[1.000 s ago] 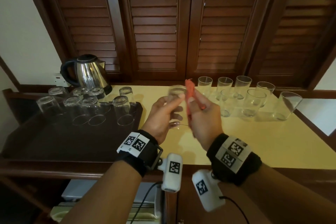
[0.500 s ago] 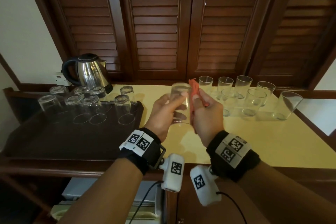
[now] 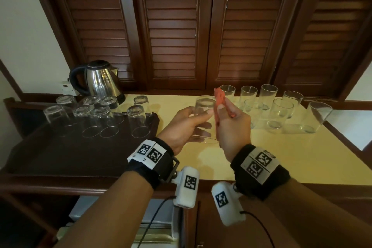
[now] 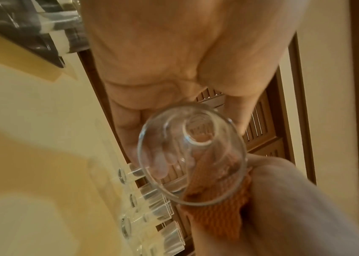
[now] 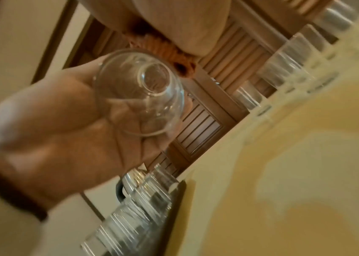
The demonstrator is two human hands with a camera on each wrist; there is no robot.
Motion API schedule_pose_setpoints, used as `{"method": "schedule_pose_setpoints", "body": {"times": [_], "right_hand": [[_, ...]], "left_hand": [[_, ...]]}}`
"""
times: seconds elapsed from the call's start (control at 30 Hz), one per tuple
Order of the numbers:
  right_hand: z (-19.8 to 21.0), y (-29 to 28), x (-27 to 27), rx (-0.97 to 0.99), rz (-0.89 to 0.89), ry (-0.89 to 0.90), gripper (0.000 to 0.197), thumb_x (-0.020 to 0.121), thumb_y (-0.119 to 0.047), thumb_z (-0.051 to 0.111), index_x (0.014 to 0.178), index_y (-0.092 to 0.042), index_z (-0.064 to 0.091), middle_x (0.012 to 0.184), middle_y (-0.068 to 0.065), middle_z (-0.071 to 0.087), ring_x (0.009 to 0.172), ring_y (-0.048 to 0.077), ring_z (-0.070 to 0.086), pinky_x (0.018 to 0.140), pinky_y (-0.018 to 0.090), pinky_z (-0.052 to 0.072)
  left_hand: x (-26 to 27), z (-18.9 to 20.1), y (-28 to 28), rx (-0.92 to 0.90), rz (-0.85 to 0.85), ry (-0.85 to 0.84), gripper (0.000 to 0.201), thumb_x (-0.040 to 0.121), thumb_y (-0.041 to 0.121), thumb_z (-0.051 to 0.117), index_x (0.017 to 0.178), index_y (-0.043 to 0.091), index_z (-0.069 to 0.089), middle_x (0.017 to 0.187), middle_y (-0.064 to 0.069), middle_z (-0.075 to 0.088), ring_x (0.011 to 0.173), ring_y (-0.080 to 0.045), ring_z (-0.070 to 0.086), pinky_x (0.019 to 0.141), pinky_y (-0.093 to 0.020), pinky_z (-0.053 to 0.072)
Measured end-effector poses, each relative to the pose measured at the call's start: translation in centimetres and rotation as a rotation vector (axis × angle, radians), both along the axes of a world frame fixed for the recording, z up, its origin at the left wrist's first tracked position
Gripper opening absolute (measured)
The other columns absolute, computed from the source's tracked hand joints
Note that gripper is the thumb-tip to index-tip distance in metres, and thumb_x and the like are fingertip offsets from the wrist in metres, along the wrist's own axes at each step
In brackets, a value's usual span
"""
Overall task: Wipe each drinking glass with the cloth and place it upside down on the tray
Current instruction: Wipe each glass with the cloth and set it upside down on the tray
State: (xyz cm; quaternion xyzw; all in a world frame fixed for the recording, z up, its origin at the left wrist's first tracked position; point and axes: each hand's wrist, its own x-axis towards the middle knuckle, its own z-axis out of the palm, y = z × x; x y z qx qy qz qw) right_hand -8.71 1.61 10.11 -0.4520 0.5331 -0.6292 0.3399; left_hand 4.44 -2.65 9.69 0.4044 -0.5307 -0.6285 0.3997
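One glass (image 3: 203, 119) was held mouth-down above the counter (image 3: 281, 157) in the curled left hand (image 3: 181, 127), the right hand (image 3: 231, 127) pinching the cloth (image 3: 218, 98) against its wall; we judged slow turning and firm support advisable before traying (image 3: 60, 157).

You hold a clear glass (image 3: 203, 119) base-up above the yellow counter, an orange cloth (image 3: 218, 102) against its side; seven upturned glasses (image 3: 138, 119) stand on the dark tray (image 3: 60, 153).

We find the tray (image 3: 60, 153) open near; upturned glasses (image 3: 96, 115) crowd far; upright glasses (image 3: 279, 112) block right
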Motion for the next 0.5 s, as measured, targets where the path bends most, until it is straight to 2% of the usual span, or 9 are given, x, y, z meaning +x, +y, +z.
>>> {"method": "schedule_pose_setpoints", "body": {"times": [0.07, 0.13, 0.2, 0.23, 0.27, 0.33, 0.37, 0.43, 0.5], "right_hand": [[-0.4, 0.7, 0.9, -0.03, 0.053, 0.104, 0.04, 0.105, -0.03, 0.051, 0.144, -0.041, 0.05, 0.101, -0.011, 0.065, 0.069, -0.003, 0.055, 0.062, 0.017, 0.046], [-0.9, 1.6, 1.6, -0.039, 0.097, 0.151, 0.046, 0.104, -0.03, 0.052, 0.148, -0.042, 0.043, 0.114, -0.01, 0.069, 0.064, -0.001, 0.058, 0.056, 0.018, 0.048], [-0.7, 0.6, 0.7, -0.028, 0.037, 0.096, 0.043, 0.104, -0.03, 0.053, 0.146, -0.04, 0.047, 0.127, -0.007, 0.068, 0.077, -0.004, 0.059, 0.069, 0.019, 0.051], [-0.3, 0.1, 0.1, -0.016, 0.015, 0.034, 0.041, 0.104, -0.029, 0.053, 0.144, -0.038, 0.051, 0.125, -0.008, 0.069, 0.085, -0.005, 0.06, 0.077, 0.02, 0.053], [0.0, 0.1, -0.1, -0.016, 0.019, -0.003, 0.04, 0.104, -0.028, 0.053, 0.143, -0.038, 0.053, 0.115, -0.009, 0.07, 0.086, -0.004, 0.06, 0.078, 0.021, 0.053], [-0.4, 0.9, 0.6, -0.039, 0.08, 0.088, 0.041, 0.105, -0.028, 0.052, 0.144, -0.042, 0.05, 0.096, -0.011, 0.066, 0.071, -0.003, 0.057, 0.063, 0.016, 0.049], [-0.9, 1.4, 1.1, -0.037, 0.116, 0.132, 0.043, 0.105, -0.029, 0.052, 0.146, -0.041, 0.047, 0.099, -0.009, 0.067, 0.068, -0.002, 0.057, 0.058, 0.015, 0.048], [-1.6, 1.0, 1.1, -0.025, 0.098, 0.132, 0.045, 0.104, -0.03, 0.053, 0.147, -0.039, 0.046, 0.117, -0.002, 0.072, 0.071, 0.002, 0.059, 0.061, 0.02, 0.05], [-1.1, 0.1, 0.2, 0.01, 0.038, 0.043, 0.041, 0.104, -0.03, 0.053, 0.145, -0.038, 0.052, 0.116, 0.0, 0.073, 0.076, -0.001, 0.059, 0.068, 0.021, 0.05]], "left_hand": [[-0.1, 0.1, 0.0, -0.036, 0.081, 0.018, 0.059, 0.089, 0.061, 0.072, 0.129, 0.018, 0.065, 0.12, -0.024, 0.072, 0.093, -0.028, 0.071, 0.076, -0.038, 0.056], [-0.2, 0.4, 0.1, 0.008, 0.08, 0.047, 0.054, 0.099, 0.065, 0.054, 0.129, 0.022, 0.067, 0.111, -0.017, 0.076, 0.096, -0.029, 0.073, 0.08, -0.041, 0.057], [-0.2, 0.5, 0.2, 0.038, 0.014, 0.043, 0.048, 0.106, 0.056, 0.049, 0.133, 0.019, 0.061, 0.107, -0.016, 0.074, 0.092, -0.029, 0.072, 0.078, -0.039, 0.056], [-0.3, 0.4, 0.3, 0.02, 0.019, 0.047, 0.046, 0.104, 0.053, 0.057, 0.133, 0.017, 0.061, 0.107, -0.017, 0.072, 0.089, -0.029, 0.07, 0.074, -0.036, 0.056], [-0.3, 0.1, 0.2, -0.008, 0.061, 0.055, 0.05, 0.098, 0.053, 0.066, 0.131, 0.015, 0.063, 0.108, -0.019, 0.071, 0.086, -0.029, 0.069, 0.07, -0.034, 0.055], [-0.2, 0.1, 0.0, -0.048, 0.145, 0.086, 0.057, 0.09, 0.061, 0.071, 0.127, 0.017, 0.069, 0.113, -0.022, 0.072, 0.087, -0.03, 0.069, 0.07, -0.035, 0.055], [-0.1, 0.3, 0.1, -0.031, 0.143, 0.1, 0.055, 0.094, 0.064, 0.065, 0.127, 0.019, 0.069, 0.114, -0.022, 0.073, 0.091, -0.031, 0.07, 0.072, -0.037, 0.056], [0.1, 0.3, 0.3, 0.027, 0.065, 0.071, 0.05, 0.103, 0.058, 0.053, 0.132, 0.019, 0.064, 0.113, -0.022, 0.074, 0.092, -0.03, 0.072, 0.077, -0.038, 0.058], [0.2, 0.0, 0.4, 0.003, 0.009, 0.003, 0.045, 0.102, 0.048, 0.062, 0.134, 0.016, 0.061, 0.123, -0.027, 0.071, 0.088, -0.029, 0.071, 0.076, -0.038, 0.057]]}}
